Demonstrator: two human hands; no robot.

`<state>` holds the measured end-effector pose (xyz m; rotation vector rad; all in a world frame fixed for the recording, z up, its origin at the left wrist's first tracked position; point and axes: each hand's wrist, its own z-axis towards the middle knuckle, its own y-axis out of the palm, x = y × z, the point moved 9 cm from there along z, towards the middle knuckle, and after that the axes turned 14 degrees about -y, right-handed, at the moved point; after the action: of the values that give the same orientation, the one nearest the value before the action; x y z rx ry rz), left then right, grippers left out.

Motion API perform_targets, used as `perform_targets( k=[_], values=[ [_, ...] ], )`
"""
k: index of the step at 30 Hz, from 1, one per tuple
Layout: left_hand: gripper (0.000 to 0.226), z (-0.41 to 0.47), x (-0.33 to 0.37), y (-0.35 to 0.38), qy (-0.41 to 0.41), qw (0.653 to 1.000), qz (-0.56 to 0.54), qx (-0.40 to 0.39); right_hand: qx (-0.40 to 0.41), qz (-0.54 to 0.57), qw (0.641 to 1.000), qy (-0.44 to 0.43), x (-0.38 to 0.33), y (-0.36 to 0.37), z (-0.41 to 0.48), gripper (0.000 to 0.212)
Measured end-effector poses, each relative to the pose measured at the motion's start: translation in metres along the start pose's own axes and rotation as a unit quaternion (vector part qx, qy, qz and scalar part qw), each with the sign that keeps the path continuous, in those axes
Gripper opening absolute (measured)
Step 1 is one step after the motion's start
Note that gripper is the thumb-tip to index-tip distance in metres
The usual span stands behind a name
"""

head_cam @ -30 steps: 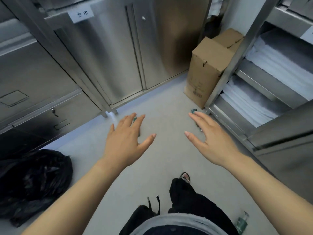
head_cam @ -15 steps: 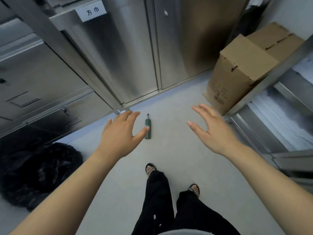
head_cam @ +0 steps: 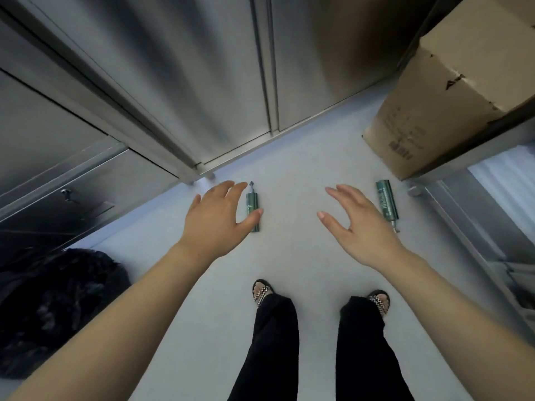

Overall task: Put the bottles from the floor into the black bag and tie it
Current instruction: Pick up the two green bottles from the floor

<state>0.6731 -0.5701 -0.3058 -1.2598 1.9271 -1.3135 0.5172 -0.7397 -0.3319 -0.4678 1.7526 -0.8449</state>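
Head view, looking down: left hand (head_cam: 215, 219) and right hand (head_cam: 360, 227) reach out, fingers spread, holding nothing. Two green bottles (head_cam: 253, 209) (head_cam: 386, 202) lie on the floor (head_cam: 289, 256). Crumpled black bag (head_cam: 58, 308) sits far left.

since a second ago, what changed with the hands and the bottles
The view closed in on the floor; both hands reached lower. Two green bottles now show: the left bottle by the left hand, the right bottle past the right hand. Nothing was gripped; both hands stay open. Bottles, black bag and cardboard box lie where they were.
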Motion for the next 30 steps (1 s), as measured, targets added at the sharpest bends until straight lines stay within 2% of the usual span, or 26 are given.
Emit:
perform_targets(
  k=[7, 14, 18, 21, 26, 30],
  values=[
    [0.062, 0.090, -0.013, 0.137, -0.062, 0.998, -0.028, 0.000, -0.014, 0.021, 1.000, 0.007, 0.130, 0.102, 0.061, 0.059],
    [0.062, 0.199, -0.036, 0.335, -0.086, 0.996, -0.038, 0.005, -0.090, -0.041, 0.995, -0.020, 0.269, 0.261, 0.120, 0.061],
    [0.062, 0.255, -0.052, 0.423, -0.080, 0.996, -0.036, 0.032, -0.109, -0.052, 0.992, -0.028, 0.330, 0.346, 0.154, 0.062],
    [0.058, 0.292, -0.067, 0.477, -0.093, 0.991, -0.080, 0.048, -0.110, -0.070, 0.991, -0.039, 0.369, 0.394, 0.178, 0.066],
    [0.056, 0.338, -0.092, 0.546, -0.094, 0.993, -0.045, 0.061, -0.122, -0.109, 0.986, -0.029, 0.425, 0.454, 0.194, 0.068],
    [0.060, 0.347, -0.121, 0.563, -0.130, 0.989, -0.012, 0.069, -0.143, -0.092, 0.985, 0.005, 0.444, 0.478, 0.187, 0.072]
  ],
)
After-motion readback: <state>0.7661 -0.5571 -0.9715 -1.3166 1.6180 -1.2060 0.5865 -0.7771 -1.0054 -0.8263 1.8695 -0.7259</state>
